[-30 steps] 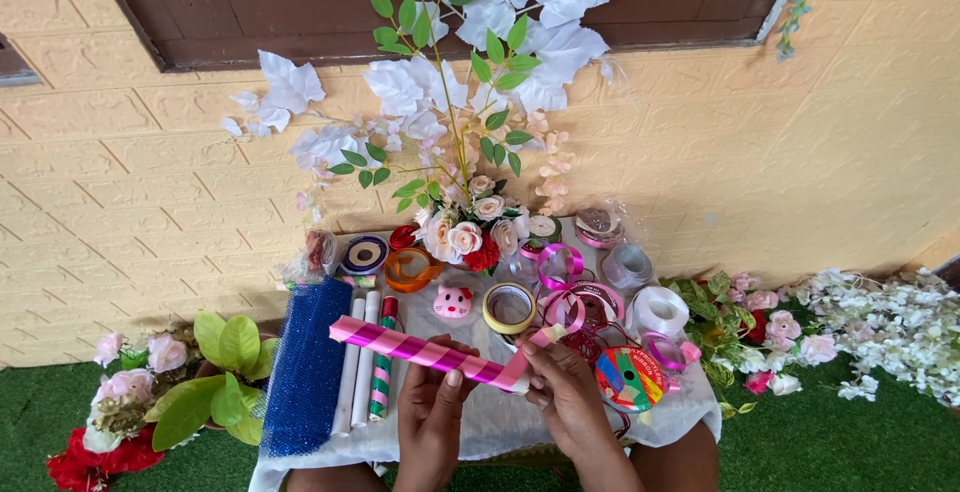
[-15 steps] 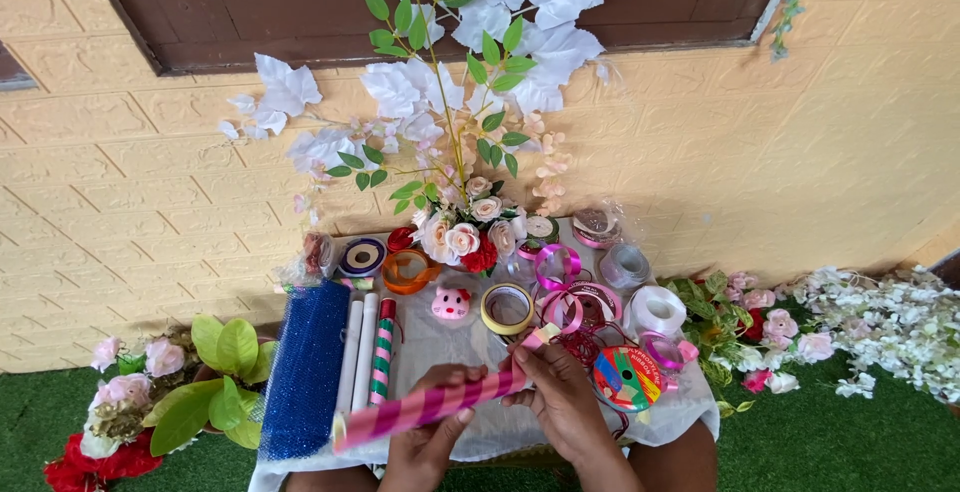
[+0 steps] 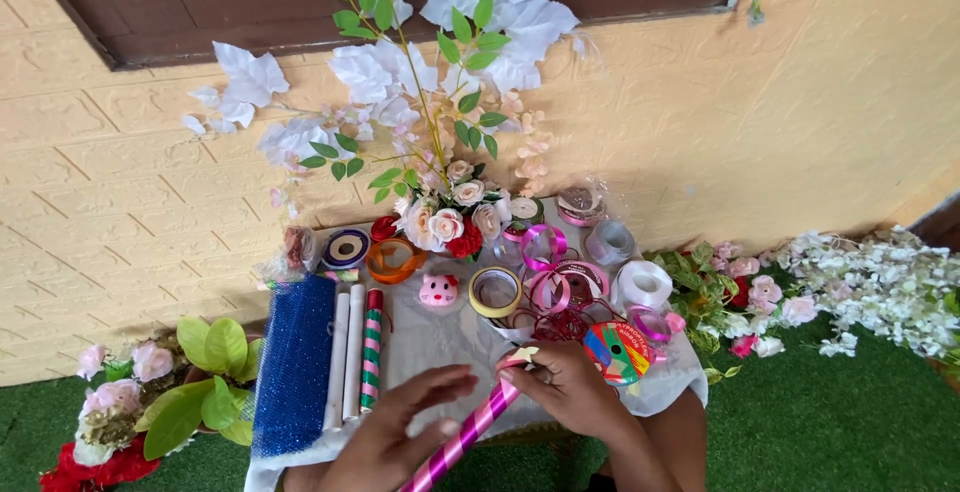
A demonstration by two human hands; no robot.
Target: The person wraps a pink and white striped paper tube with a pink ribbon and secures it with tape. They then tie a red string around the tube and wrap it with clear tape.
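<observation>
Head view, looking down: closest to the camera, the left hand [image 3: 395, 437] lies flat with its fingers spread and stretched toward the right, over the lower part of a pink striped paper roll [image 3: 470, 432]. It touches the roll lightly and does not grip it. The right hand [image 3: 570, 387] holds the upper end of the same roll, with the fingers curled and pressed around the tip. The roll lies slanted, from the bottom centre up to the right hand, above the white cloth [image 3: 440, 337] that covers a small table.

Left of the hands, a blue glitter mesh roll [image 3: 293, 367] lies on the cloth, then two white rolls [image 3: 345, 357] and a red and green striped roll [image 3: 371, 350], all side by side. Just right of the right hand sits a multicolour ribbon spool [image 3: 618, 352].

A little farther there is a small pink pig figure [image 3: 438, 290], a yellow tape ring [image 3: 496, 292], pink ribbon spools [image 3: 560, 277] and a white ribbon roll [image 3: 641, 284]. Behind them stands a bouquet of roses [image 3: 450, 217] with tall white leaves, against the yellow wall [image 3: 800, 82]. On the green turf, a leafy plant [image 3: 205, 387] is at the left and white and pink flowers [image 3: 860, 287] are at the right.
</observation>
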